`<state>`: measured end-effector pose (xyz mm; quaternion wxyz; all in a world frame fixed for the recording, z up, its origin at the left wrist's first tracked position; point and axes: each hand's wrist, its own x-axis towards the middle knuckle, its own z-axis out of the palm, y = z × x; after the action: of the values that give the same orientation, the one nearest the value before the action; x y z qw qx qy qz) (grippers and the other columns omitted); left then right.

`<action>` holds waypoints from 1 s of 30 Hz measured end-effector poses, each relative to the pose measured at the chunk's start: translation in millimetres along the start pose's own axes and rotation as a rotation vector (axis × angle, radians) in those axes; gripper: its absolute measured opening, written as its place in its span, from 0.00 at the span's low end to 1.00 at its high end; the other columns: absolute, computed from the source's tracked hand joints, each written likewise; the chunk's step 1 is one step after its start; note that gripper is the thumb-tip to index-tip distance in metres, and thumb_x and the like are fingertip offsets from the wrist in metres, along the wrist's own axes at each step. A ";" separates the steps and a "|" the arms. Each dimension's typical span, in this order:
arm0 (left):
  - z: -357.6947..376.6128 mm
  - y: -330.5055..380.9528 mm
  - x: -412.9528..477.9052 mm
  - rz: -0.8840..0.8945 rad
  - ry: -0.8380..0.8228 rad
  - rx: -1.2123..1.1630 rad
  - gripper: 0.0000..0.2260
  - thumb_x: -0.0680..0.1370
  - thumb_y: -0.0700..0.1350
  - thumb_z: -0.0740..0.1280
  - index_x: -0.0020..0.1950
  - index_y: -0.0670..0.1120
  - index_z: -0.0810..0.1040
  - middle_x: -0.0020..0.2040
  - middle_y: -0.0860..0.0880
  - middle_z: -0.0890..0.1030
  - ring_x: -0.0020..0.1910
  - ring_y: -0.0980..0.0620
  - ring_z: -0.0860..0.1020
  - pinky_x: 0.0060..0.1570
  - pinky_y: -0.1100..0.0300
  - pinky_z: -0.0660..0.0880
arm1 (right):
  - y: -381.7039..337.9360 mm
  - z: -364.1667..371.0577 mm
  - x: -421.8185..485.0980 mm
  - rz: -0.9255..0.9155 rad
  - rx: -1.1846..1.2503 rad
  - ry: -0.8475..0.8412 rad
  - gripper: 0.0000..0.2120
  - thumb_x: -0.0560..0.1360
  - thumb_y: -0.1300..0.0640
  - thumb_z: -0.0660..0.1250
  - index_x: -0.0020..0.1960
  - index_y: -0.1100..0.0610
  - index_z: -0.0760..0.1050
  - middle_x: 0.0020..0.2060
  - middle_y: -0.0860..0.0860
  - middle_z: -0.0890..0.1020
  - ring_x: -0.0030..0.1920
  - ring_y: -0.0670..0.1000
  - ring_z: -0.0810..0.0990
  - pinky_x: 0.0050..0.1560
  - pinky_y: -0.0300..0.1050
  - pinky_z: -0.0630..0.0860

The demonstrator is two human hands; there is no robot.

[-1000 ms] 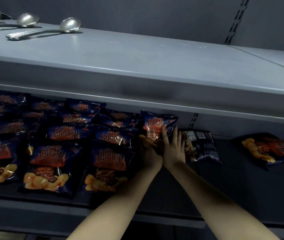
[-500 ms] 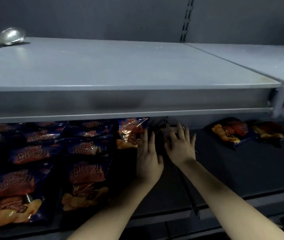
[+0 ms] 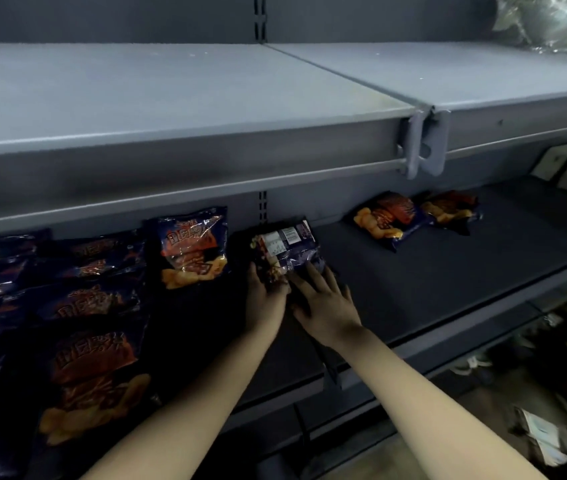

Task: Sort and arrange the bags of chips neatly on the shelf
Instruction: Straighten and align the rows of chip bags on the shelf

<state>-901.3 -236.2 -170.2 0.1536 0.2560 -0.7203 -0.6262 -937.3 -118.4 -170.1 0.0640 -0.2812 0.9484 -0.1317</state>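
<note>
Lower shelf (image 3: 431,282), with a label-side-up chip bag (image 3: 287,242) lying just right of the stacked bags (image 3: 91,303): left hand (image 3: 265,301) fingers curled round its near corner, right hand (image 3: 327,306) fingers spread flat on its near edge.

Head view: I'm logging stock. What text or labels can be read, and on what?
"田园薯片", seemingly, partly blurred: on the upright chip bag and the stacked bags.
Print on the white label of the face-down bag: too small to read.
Nothing else legible.
</note>
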 end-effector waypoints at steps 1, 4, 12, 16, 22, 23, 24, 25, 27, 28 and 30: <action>0.2 4.3 4.3 -0.087 0.022 -0.139 0.31 0.77 0.39 0.65 0.76 0.46 0.54 0.72 0.45 0.65 0.69 0.46 0.66 0.67 0.54 0.64 | -0.7 1.6 -1.6 0.002 0.010 -0.002 0.28 0.78 0.42 0.54 0.75 0.38 0.46 0.77 0.45 0.42 0.76 0.55 0.39 0.73 0.64 0.45; -1.1 9.2 16.1 -0.128 0.036 -0.289 0.22 0.75 0.38 0.67 0.68 0.43 0.68 0.61 0.44 0.77 0.56 0.47 0.77 0.54 0.56 0.73 | -0.8 3.7 -6.9 0.009 0.034 -0.011 0.28 0.79 0.43 0.53 0.75 0.39 0.46 0.77 0.45 0.42 0.76 0.54 0.37 0.72 0.65 0.42; -13.7 14.5 9.9 -0.042 -0.034 -0.036 0.15 0.72 0.37 0.71 0.58 0.41 0.75 0.50 0.48 0.79 0.50 0.51 0.77 0.47 0.61 0.71 | 16.6 -7.1 -23.7 -0.026 0.188 0.055 0.23 0.81 0.44 0.50 0.75 0.39 0.51 0.76 0.43 0.49 0.76 0.49 0.42 0.73 0.61 0.40; -22.4 15.4 4.7 0.127 -0.015 0.102 0.18 0.71 0.39 0.73 0.59 0.46 0.74 0.50 0.53 0.78 0.51 0.54 0.77 0.50 0.60 0.71 | 11.3 -36.2 -16.8 0.109 0.712 0.258 0.19 0.82 0.47 0.51 0.71 0.49 0.65 0.67 0.46 0.70 0.70 0.47 0.65 0.68 0.43 0.62; -52.5 16.3 -6.9 0.450 0.040 0.219 0.15 0.71 0.30 0.69 0.47 0.50 0.76 0.50 0.57 0.77 0.55 0.53 0.77 0.51 0.72 0.69 | -4.4 -71.1 3.5 0.409 1.616 0.007 0.21 0.77 0.36 0.53 0.51 0.51 0.73 0.51 0.55 0.81 0.51 0.59 0.81 0.52 0.56 0.78; -58.7 14.1 -6.8 0.502 0.061 0.225 0.16 0.69 0.28 0.69 0.46 0.49 0.77 0.54 0.56 0.76 0.58 0.53 0.75 0.55 0.73 0.67 | -5.4 -71.4 5.2 0.445 1.631 -0.034 0.20 0.76 0.36 0.56 0.51 0.52 0.73 0.49 0.57 0.82 0.50 0.60 0.82 0.50 0.56 0.78; -64.9 11.0 -6.0 0.538 0.082 0.239 0.16 0.68 0.27 0.69 0.44 0.48 0.78 0.58 0.54 0.75 0.62 0.53 0.73 0.60 0.71 0.66 | -5.9 -69.1 6.4 0.459 1.616 -0.077 0.19 0.75 0.38 0.60 0.52 0.53 0.73 0.49 0.58 0.82 0.50 0.60 0.82 0.49 0.57 0.79; -70.6 8.3 -5.9 0.558 0.101 0.259 0.16 0.68 0.27 0.69 0.43 0.48 0.79 0.61 0.52 0.73 0.65 0.53 0.70 0.63 0.68 0.65 | -6.1 -65.8 6.4 0.444 1.601 -0.126 0.19 0.74 0.42 0.64 0.54 0.56 0.74 0.50 0.59 0.82 0.49 0.60 0.82 0.49 0.56 0.79; -81.2 4.6 -7.3 0.564 0.147 0.301 0.20 0.68 0.24 0.66 0.42 0.50 0.80 0.65 0.49 0.72 0.68 0.52 0.68 0.67 0.66 0.63 | -7.2 -58.9 6.0 0.332 1.566 -0.238 0.20 0.69 0.52 0.71 0.58 0.59 0.75 0.52 0.59 0.82 0.49 0.57 0.83 0.48 0.54 0.80; -86.0 4.6 -9.9 0.561 0.174 0.315 0.23 0.68 0.22 0.64 0.41 0.51 0.80 0.66 0.49 0.71 0.68 0.53 0.67 0.67 0.69 0.61 | -8.7 -55.6 6.8 0.262 1.548 -0.281 0.19 0.69 0.58 0.72 0.59 0.58 0.75 0.53 0.58 0.82 0.50 0.56 0.83 0.49 0.53 0.80; -93.5 4.6 -15.8 0.547 0.218 0.320 0.26 0.67 0.20 0.59 0.44 0.50 0.81 0.67 0.51 0.69 0.69 0.55 0.64 0.65 0.76 0.57 | -15.8 -52.0 7.2 0.191 1.548 -0.273 0.15 0.71 0.68 0.68 0.55 0.54 0.76 0.49 0.53 0.83 0.48 0.53 0.82 0.48 0.51 0.79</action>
<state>-838.4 -304.0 -148.3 0.3498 0.1396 -0.8307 -0.4099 -945.3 -124.0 -116.2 0.3682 -0.0879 0.5909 -0.7124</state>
